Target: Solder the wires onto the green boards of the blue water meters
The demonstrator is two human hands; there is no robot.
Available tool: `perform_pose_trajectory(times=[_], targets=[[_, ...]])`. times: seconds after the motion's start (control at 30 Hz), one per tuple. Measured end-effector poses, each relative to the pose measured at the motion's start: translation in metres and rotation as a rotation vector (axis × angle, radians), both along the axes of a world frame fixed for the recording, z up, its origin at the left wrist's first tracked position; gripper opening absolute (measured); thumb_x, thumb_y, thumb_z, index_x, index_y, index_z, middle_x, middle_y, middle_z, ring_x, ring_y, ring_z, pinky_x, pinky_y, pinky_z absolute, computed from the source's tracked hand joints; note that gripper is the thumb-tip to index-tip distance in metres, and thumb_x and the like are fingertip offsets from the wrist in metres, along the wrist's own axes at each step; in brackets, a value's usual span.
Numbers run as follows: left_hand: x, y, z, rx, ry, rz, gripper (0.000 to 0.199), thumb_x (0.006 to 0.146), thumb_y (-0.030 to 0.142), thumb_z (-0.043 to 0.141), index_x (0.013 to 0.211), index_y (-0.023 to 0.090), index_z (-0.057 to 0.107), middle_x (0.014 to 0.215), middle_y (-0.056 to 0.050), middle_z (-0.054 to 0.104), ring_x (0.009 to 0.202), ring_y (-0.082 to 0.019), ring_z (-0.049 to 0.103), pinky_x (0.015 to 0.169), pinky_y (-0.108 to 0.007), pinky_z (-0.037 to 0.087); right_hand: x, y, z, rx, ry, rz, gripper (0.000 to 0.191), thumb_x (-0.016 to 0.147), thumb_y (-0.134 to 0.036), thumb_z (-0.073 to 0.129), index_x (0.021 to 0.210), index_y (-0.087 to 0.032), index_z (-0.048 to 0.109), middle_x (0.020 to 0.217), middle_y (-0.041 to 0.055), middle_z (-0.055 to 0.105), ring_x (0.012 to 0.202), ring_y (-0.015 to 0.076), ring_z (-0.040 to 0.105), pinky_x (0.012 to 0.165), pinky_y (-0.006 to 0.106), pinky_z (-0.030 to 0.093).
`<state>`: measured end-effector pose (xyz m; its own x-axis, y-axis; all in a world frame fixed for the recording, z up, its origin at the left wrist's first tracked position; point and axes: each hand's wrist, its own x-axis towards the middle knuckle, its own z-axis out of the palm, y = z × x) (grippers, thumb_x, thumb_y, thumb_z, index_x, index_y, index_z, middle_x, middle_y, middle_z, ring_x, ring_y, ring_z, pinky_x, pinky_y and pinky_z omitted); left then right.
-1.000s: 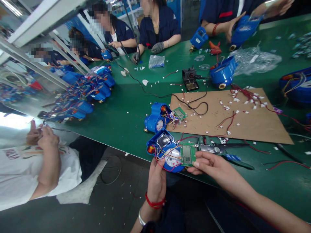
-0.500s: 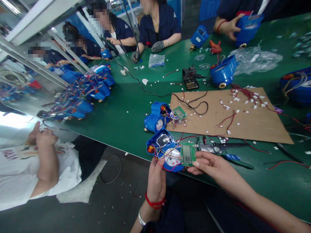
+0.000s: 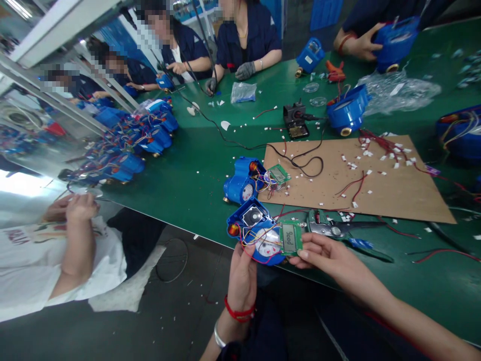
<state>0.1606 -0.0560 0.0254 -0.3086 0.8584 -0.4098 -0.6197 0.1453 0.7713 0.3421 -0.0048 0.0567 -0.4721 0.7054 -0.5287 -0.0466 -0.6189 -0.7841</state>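
Note:
My left hand [image 3: 243, 271] grips the near edge of an opened blue water meter [image 3: 268, 244], its thumb by the wires. Between the thumb and fingers of my right hand [image 3: 319, 253] is a green circuit board [image 3: 290, 237] with a display, whose characters look like "good". Thin coloured wires run from this board into the meter's housing, where a round cell or disc [image 3: 252, 216] shows. Just behind stands a second blue meter [image 3: 240, 185], with its own circuit board [image 3: 278, 174] hanging out on wires. Pliers [image 3: 330, 228] with dark handles lie right of my right hand.
A cardboard sheet [image 3: 406, 193] carries red-and-black leads and small white connectors. Behind it are a soldering-iron stand [image 3: 296, 119], another blue meter [image 3: 347, 113] and clear plastic wrap [image 3: 402, 95]. Many meters [image 3: 150, 140] crowd the left. Co-workers sit across the bench; a person in white [image 3: 71, 260] is at left.
The display on the held board has changed from digits to letter-like characters. My hands stay almost still. The co-worker at upper right has shifted a meter slightly right; the left person's hands moved right.

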Motion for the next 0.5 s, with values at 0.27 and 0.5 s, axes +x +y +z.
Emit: perform_pose_trajectory(times=[0.27,0.5], targets=[[-0.022,-0.021,-0.002,-0.09,-0.055,0.1,0.031,0.074,0.024,0.069,0.103,0.015,0.066,0.103,-0.009,0.069,0.102,-0.025,0.062,0.096,-0.038,0.044,0.004,0.0,0.004,0.16,-0.074,0.302,0.045,0.084,-0.049,0.053,0.116,-0.018,0.055,0.091,0.0083,0.071,0.085,0.0217,0.067,0.081,0.035,0.051],[-0.137,-0.017,0.017,-0.129,0.011,0.424,0.031,0.077,0.018,0.061,0.107,0.021,0.064,0.086,-0.002,0.073,0.084,-0.019,0.068,0.083,-0.032,0.052,-0.004,0.011,-0.017,0.2,-0.07,0.372,0.036,0.085,-0.047,0.051,0.113,-0.028,0.062,0.1,0.0056,0.069,0.089,0.021,0.066,0.083,0.033,0.052]])
